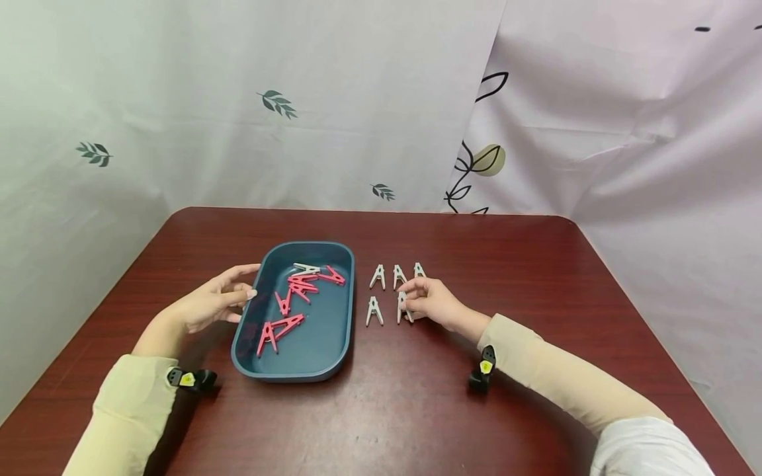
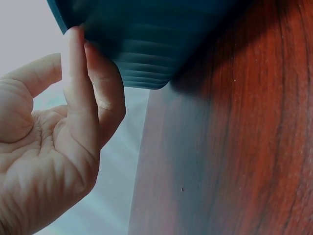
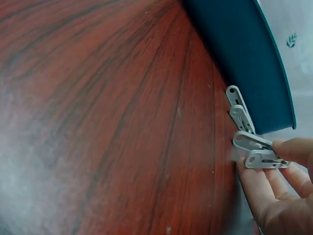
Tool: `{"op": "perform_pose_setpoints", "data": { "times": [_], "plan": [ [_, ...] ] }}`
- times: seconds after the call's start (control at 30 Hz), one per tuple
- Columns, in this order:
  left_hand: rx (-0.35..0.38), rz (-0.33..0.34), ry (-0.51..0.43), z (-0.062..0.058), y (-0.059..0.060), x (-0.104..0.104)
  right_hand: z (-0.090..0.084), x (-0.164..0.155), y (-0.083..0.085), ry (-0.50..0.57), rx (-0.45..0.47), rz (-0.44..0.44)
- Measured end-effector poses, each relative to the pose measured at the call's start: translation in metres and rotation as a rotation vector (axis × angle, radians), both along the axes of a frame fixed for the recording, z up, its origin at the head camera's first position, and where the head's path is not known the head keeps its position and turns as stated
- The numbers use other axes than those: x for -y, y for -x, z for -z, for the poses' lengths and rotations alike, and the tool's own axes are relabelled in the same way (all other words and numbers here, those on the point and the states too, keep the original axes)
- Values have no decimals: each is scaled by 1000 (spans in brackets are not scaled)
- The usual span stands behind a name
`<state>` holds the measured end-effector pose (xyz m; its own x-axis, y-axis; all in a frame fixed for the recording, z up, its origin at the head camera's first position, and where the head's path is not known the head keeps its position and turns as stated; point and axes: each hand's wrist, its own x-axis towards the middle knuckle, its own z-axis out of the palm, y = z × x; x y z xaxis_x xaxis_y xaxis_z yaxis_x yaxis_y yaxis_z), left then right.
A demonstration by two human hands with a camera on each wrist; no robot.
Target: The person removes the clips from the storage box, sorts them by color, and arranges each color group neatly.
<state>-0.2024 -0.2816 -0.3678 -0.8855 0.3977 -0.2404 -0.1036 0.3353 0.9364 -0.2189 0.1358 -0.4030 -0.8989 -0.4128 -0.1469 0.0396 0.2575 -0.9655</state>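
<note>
- We see the left hand [image 1: 205, 305] with straight, relaxed fingers [image 2: 78, 88] touching the rim of the oval dark-blue plastic tray [image 1: 333, 344].
- We see the right hand [image 1: 431, 301] pinching a white plastic clothespin [image 1: 402, 307] lying on the dark red wooden table [image 1: 417, 410], right of the tray.
- Four more white clothespins [image 1: 378, 276] lie just beside it.
- Pink plastic clothespins [image 1: 280, 328] lie inside the tray.

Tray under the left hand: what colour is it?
The tray is dark teal-blue, clearest in the head view.
</note>
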Motion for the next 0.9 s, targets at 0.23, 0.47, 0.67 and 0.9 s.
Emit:
{"op": "perform_pose_setpoints", "data": {
  "times": [0.23,0.47,0.67,0.9],
  "plan": [
    [8,7,-12,-1,0,0,1,-1,2,-119,-145,-28],
    [-4,8,4,0,0,0,0,-1,3,-254,-306,-47],
    [4,-9,14,0,1,-1,-3,-1,5,-303,-313,-66],
    [5,12,-10,1,0,0,-10,1,5,-348,-316,-49]
  ]
}}
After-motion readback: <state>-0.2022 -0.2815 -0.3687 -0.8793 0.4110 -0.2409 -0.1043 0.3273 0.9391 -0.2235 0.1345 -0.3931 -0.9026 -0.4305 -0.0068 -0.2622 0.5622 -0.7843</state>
